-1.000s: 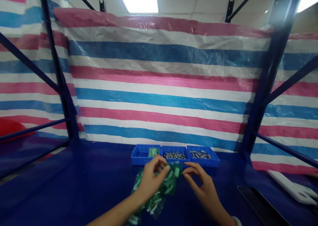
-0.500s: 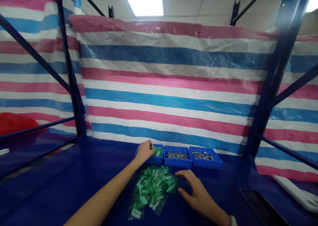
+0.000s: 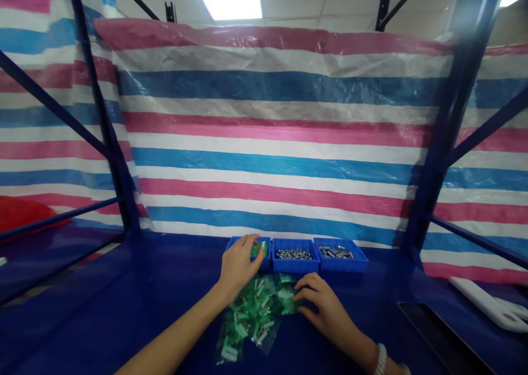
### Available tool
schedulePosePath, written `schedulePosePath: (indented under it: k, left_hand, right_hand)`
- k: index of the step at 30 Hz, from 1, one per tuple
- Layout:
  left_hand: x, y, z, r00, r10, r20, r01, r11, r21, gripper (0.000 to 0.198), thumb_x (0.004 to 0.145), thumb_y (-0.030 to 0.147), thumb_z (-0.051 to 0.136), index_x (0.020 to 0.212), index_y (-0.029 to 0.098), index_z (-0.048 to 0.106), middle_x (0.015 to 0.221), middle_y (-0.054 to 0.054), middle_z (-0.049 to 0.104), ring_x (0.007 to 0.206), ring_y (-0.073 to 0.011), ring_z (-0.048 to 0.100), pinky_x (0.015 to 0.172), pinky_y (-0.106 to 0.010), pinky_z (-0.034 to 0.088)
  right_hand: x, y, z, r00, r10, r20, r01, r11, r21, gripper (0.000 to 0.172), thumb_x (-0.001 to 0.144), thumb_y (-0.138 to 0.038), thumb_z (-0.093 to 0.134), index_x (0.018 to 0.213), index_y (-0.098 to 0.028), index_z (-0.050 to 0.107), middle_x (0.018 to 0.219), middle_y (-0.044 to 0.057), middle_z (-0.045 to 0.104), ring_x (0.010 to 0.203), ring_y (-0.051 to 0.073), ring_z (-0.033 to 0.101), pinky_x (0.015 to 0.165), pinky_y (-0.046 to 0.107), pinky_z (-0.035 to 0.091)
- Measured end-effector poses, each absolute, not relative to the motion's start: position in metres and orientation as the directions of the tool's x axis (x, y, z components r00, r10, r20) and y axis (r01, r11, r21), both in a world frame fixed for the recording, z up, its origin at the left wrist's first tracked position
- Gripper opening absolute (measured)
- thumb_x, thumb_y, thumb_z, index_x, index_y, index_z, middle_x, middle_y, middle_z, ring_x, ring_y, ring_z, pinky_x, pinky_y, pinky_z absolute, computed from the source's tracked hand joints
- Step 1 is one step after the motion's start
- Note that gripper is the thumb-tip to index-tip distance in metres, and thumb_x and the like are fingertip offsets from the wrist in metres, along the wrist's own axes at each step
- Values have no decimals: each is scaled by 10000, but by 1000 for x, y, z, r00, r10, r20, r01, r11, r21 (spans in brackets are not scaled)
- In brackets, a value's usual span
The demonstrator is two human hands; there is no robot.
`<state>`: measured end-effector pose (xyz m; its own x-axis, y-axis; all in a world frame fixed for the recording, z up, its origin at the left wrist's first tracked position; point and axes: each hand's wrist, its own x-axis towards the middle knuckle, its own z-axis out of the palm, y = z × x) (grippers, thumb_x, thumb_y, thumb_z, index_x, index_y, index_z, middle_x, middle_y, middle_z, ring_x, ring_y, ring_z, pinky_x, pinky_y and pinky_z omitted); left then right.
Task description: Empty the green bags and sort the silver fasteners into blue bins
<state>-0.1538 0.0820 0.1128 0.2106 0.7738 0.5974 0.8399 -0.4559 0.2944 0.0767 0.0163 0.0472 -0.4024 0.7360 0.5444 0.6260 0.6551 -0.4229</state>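
Note:
My left hand [image 3: 239, 264] is at the near edge of the left blue bin [image 3: 269, 260], thumb and fingers apart. It partly covers that bin, where green bits [image 3: 259, 248] show. Nothing is visible in its grasp. My right hand [image 3: 324, 308] has curved, parted fingers at the right edge of a heap of small clear plastic bags with green and white contents [image 3: 253, 309]. The fingertips seem to touch a bag there; contact is hard to make out. The left forearm and hand overlap part of the heap.
A middle blue bin [image 3: 295, 266] holds small metal cylinders [image 3: 293, 253]. Flat metal pieces [image 3: 336, 252] lie in the right blue bin [image 3: 344, 265]. A dark phone-like slab [image 3: 441, 336] and a white object [image 3: 489, 306] lie at right. Blue rack posts [image 3: 443, 138] frame the striped sheet [image 3: 280, 171].
My left hand has drawn back from inside the left bin toward me, its fingers parting. My right hand has come to the right side of the bags. The view has shifted slightly.

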Motion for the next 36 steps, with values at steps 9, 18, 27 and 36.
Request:
schedulePosePath:
  k: [9, 18, 27, 36]
  left_hand:
    - [-132, 43, 97, 383, 639, 667, 552, -737, 390, 216, 814, 143, 532, 1012, 205, 595, 918, -41, 676, 798, -182, 635, 681, -291, 516]
    - [-129, 39, 95, 547, 611, 572, 441, -791, 424, 254, 745, 174, 658, 996, 199, 623, 946, -52, 687, 905, -226, 631, 811, -380, 507]
    - [-122, 42, 94, 433, 612, 662, 359, -790, 496, 127, 873, 192, 552, 859, 194, 678, 792, -44, 701, 735, -174, 650, 686, -299, 494]
    - [-119, 37, 95, 302, 933, 196, 19, -212, 977, 230, 745, 382, 686, 779, 158, 647, 584, 16, 622, 527, -127, 578, 534, -248, 471]
  right_hand:
    - [91, 18, 60, -430, 763, 483, 586, 643, -493, 228, 674, 27, 702, 649, -184, 617, 958, 42, 650, 967, 225, 564, 851, 377, 470]
    - [92, 16, 58, -368, 774, 515, 550, 628, -551, 229, 779, -15, 536, 842, -200, 654, 883, 41, 661, 874, 197, 622, 798, 339, 498]
    - [82, 19, 63, -16, 840, 542, 234, 530, -815, 185, 823, -325, 661, 933, -176, 653, 911, 79, 712, 870, 218, 660, 795, 340, 521]
    - [78, 16, 57, -195, 970, 144, -207, 103, -973, 363, 647, -442, 821, 804, -133, 711, 614, 16, 662, 558, 137, 599, 564, 243, 468]
